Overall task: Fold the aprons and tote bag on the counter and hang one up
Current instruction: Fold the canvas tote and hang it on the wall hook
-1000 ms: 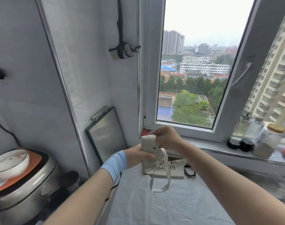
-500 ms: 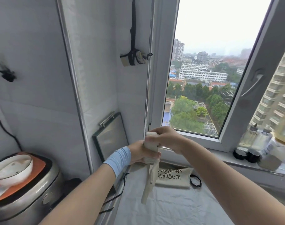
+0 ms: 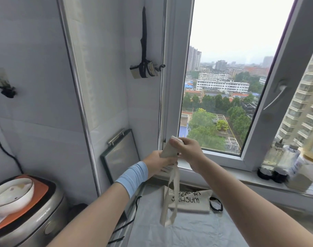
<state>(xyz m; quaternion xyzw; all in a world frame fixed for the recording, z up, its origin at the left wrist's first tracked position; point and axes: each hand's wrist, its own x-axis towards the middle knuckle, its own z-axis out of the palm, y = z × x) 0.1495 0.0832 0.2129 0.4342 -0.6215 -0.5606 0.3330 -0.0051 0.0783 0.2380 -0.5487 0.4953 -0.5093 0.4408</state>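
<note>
Above the tabletop (image 3: 196, 232), just in front of the window sill (image 3: 223, 171), a folded cream bundle (image 3: 168, 149), judged to be the tote bag, is held in both hands. Its long axis is stood nearly upright, with the top end tilted toward the window. Its handle loops (image 3: 171, 198) are left hanging from the lower end toward the tabletop; whether they reach it cannot be told. The lower part is enclosed by the left hand (image 3: 158, 164), whose grip is closed round it with curled fingers. The top end is pinched in the grip of the right hand (image 3: 187, 148), between thumb and fingers. A rolled bundle (image 3: 144, 70) bound with black straps is seen hung on the wall, up and left of the hands, so the left hand is the nearer to it. A lettered cream piece (image 3: 189, 202) is laid flat on the tabletop below, apart from both hands. The loose loops are judged to need winding or tucking before the bundle can be put away.
</note>
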